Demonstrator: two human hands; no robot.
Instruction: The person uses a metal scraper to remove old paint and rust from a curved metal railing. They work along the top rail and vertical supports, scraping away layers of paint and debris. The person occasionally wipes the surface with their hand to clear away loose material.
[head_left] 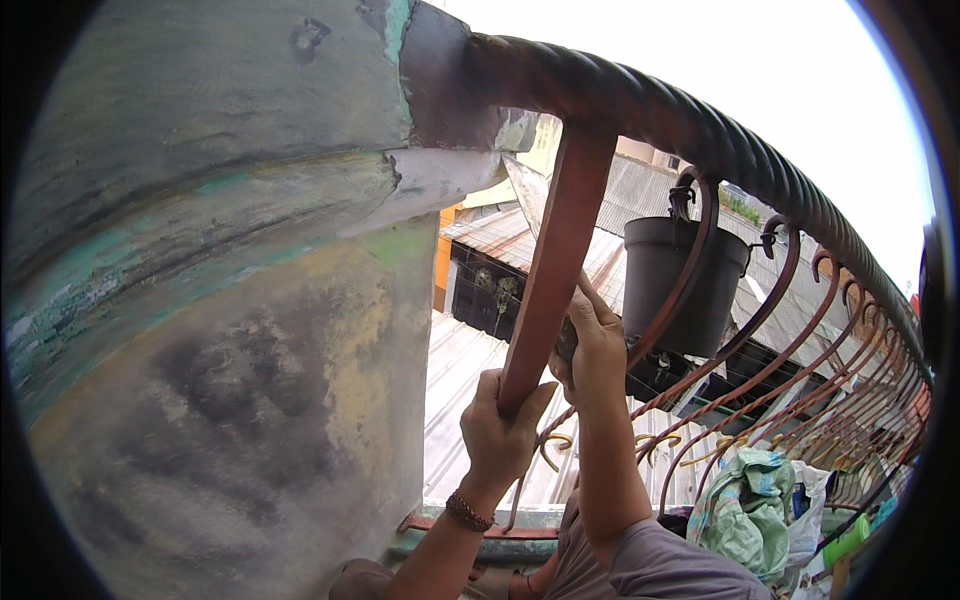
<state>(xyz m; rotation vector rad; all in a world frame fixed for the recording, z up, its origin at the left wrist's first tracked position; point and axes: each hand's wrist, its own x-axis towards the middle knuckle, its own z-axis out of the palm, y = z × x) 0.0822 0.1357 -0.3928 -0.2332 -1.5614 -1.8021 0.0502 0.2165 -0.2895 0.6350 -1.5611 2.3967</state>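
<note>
A flat reddish-brown metal post (562, 240) slants down from the twisted dark handrail (650, 95). My left hand (500, 425), with a braided bracelet at the wrist, is wrapped round the lower part of this post, thumb on its near side. Just to the right and slightly higher, my right hand (598, 345) is closed at the post's right side. A dark grey piece (567, 338) shows between its fingers and the post; its kind cannot be made out. Part of the right hand's grip is hidden behind its own back and the post.
At left stands a worn, patchy-painted wall (250, 400). Curved railing bars (780, 280) run off to the right, with a black plant pot (680, 285) hanging outside them. Greenish plastic bags (745, 510) lie at lower right. Corrugated roofs (470, 380) spread below, beyond the railing.
</note>
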